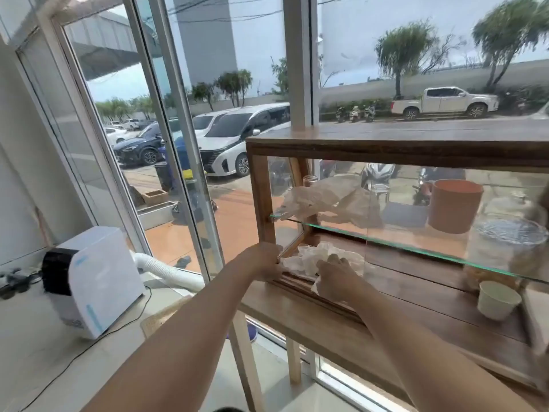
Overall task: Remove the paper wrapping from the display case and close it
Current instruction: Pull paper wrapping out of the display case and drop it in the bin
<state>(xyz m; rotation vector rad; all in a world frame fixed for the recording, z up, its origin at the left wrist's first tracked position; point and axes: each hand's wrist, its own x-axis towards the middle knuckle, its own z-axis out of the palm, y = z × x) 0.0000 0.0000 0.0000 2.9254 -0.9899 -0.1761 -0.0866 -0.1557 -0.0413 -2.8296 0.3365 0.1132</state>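
A wood-framed glass display case (386, 150) stands on a wooden table by the window. Crumpled white paper (309, 258) lies on its bottom level at the left end, and a second crumpled sheet (323, 200) rests on the glass shelf above. My right hand (337, 278) reaches into the case and grips the lower paper. My left hand (266, 263) is closed around the case's lower left corner post. The sliding glass front is open at the left end.
Inside the case stand a terracotta cup (454, 206), a glass dish (511, 236) and two small glasses. A white paper cup (497, 300) sits on the table's right. A white appliance (95, 281) with hose and cable stands on the left counter.
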